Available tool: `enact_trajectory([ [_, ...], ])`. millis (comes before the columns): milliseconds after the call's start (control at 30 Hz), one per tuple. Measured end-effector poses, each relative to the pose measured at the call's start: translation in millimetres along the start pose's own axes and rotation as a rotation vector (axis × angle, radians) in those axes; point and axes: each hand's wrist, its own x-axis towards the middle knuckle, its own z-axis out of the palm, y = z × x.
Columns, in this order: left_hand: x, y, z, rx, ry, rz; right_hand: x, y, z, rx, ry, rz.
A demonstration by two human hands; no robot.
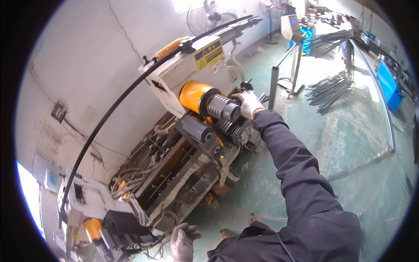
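Observation:
My right hand [247,104], in a white work glove, reaches out on a dark sleeve and rests against the end of a ribbed grey roller [223,107] on a yellow drum [193,96] of a tube-bending machine [183,148]. Whether the fingers grip something there is hard to tell. A long black tube [114,107] curves over the machine from lower left to upper right. My left hand [183,241], also gloved, hangs low near the machine's bottom end, fingers loosely curled and holding nothing.
A white wall [87,56] runs behind the machine. Bundles of dark bent rods [328,89] lie on the green floor to the right. A control stand [291,26] and a fan [209,16] are farther back. A long curved metal strip [384,109] lies at right.

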Motion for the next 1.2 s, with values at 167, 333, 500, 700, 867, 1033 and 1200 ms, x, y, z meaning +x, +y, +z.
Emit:
enact_trajectory([
  [167, -9.1, -0.2, 21.3, -0.126, 0.076, 0.130, -51.9, -2.5, -0.7, 0.398, 0.331, 0.006],
  [333, -3.4, -10.8, 24.1, -0.206, -0.007, 0.047, -190.7, -54.9, -19.5, 0.975, 0.102, 0.171],
  [500, 10.6, -13.4, 33.2, -0.352, -0.274, -0.128, -299.1, -162.6, -2.1, 1.668, -0.431, 0.116],
  [700, -10.2, 0.0, 14.6, -0.345, -0.462, -0.187, -371.0, -264.9, 16.9, 1.362, -0.616, -0.311],
  [867, -56.7, 4.1, -50.0, -0.153, -0.304, -0.021, -431.7, -326.3, 33.5, 1.202, -0.531, -0.379],
  [1033, -105.3, -13.8, -118.7, 0.090, 0.039, 0.179, -511.7, -385.8, 51.3, 1.422, -0.720, 0.133],
  [1200, -141.9, -26.6, -147.0, 0.464, 0.147, 0.310, -550.5, -433.9, 54.4, 1.258, -0.834, 0.366],
])
